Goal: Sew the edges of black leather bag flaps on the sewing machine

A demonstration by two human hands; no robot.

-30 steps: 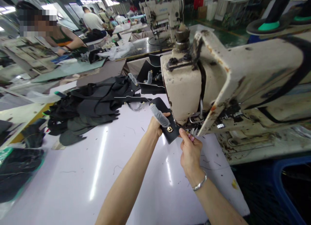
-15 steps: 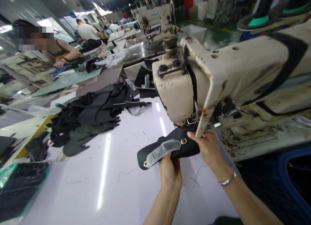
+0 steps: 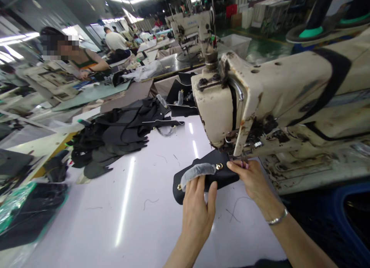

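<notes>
A black bag panel (image 3: 224,177) lies under the head of the sewing machine (image 3: 215,113), its far edge by the needle area. A plastic-wrapped handle (image 3: 199,169) arches over the panel, joined by gold fittings (image 3: 219,166). My left hand (image 3: 196,208) lies on the panel, fingers stretched out with their tips at the handle, thumb apart. With thumb and fingers closed, my right hand (image 3: 254,179) grips the panel's right edge beside the machine's guard. A small pink thing shows at its fingers; I cannot make out what it is.
Dark cut pieces (image 3: 115,133) are heaped on the white table (image 3: 110,221) at left, with more handled panels (image 3: 164,123) behind. Loose threads (image 3: 150,201) lie on the table. A plastic-covered black stack (image 3: 31,210) is far left, a blue crate (image 3: 338,206) at right. A co-worker (image 3: 86,61) sits beyond.
My left hand has come from beneath the panel's near edge to on top, fingers now at the handle. My right hand keeps its grip. The view has shifted slightly.
</notes>
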